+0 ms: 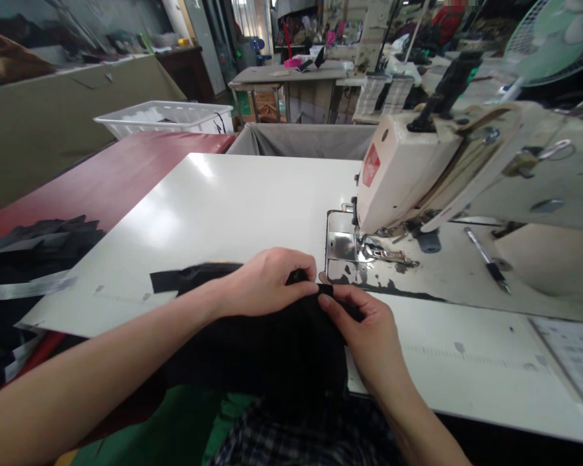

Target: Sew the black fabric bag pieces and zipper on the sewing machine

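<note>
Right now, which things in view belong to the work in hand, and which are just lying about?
In the work:
- black fabric, pinched by the left hand and right hand
- sewing machine, just beyond it, probably

Likely just lying about:
- pen on the machine's bed
- white basket at the back left
- green fan at upper right

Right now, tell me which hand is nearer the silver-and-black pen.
Right: the right hand pinches black fabric left of the pen; the left hand, also on the fabric, is farther left.
</note>
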`<control>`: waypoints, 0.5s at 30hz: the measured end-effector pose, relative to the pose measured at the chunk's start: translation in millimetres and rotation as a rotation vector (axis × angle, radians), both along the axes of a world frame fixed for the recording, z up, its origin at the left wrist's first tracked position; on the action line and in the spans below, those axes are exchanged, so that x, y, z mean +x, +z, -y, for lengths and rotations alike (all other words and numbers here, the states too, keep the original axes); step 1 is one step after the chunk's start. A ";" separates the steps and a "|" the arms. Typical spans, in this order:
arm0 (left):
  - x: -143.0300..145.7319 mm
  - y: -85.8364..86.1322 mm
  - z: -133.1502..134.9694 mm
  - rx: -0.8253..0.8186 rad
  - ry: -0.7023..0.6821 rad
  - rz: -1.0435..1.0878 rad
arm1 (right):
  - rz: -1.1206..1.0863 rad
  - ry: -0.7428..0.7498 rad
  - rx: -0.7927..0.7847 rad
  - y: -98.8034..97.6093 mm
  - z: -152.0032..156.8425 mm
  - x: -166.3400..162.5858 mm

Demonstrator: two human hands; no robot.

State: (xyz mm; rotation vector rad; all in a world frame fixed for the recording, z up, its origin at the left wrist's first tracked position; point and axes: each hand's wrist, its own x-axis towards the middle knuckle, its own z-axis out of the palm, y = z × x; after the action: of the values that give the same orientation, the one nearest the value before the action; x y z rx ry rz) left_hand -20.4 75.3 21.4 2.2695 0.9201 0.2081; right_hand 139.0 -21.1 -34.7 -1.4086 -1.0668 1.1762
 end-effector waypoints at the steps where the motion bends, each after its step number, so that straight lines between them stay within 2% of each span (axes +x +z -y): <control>1: 4.3 -0.4 -11.9 0.027 -0.084 0.005 | -0.048 -0.018 0.009 -1.8 -1.7 0.1; 3: 18.1 -5.5 -35.3 0.042 -0.235 0.000 | -0.132 -0.028 0.007 -5.4 -6.4 5.9; 5: 37.2 -16.5 -52.5 0.033 -0.282 -0.035 | -0.056 -0.021 -0.029 -8.3 -12.0 20.2; 6: 47.5 -23.4 -57.6 0.035 -0.263 -0.061 | 0.077 -0.017 -0.037 -9.3 -14.6 29.9; 8: 66.4 -37.3 -61.0 0.053 -0.198 -0.096 | 0.496 0.008 0.028 -10.2 -18.9 51.2; 10: 80.1 -47.7 -59.2 0.075 -0.137 -0.100 | 0.915 0.091 0.204 -10.5 -21.3 70.6; 11: 84.5 -50.7 -57.9 0.080 -0.119 -0.095 | 1.055 0.156 0.307 -10.8 -21.9 78.3; 13: 89.3 -53.0 -56.1 0.079 -0.088 -0.094 | 1.182 0.297 0.469 -12.7 -22.6 89.0; 15: 91.0 -51.9 -55.8 0.076 -0.070 -0.110 | 1.209 0.407 0.550 -16.1 -22.6 94.2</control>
State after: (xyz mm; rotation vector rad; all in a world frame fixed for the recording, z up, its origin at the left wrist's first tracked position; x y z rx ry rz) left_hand 70.6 131.2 -30.5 2.3990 0.9000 0.0896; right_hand 233.2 1.5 -50.8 -1.4322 -2.3656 0.0816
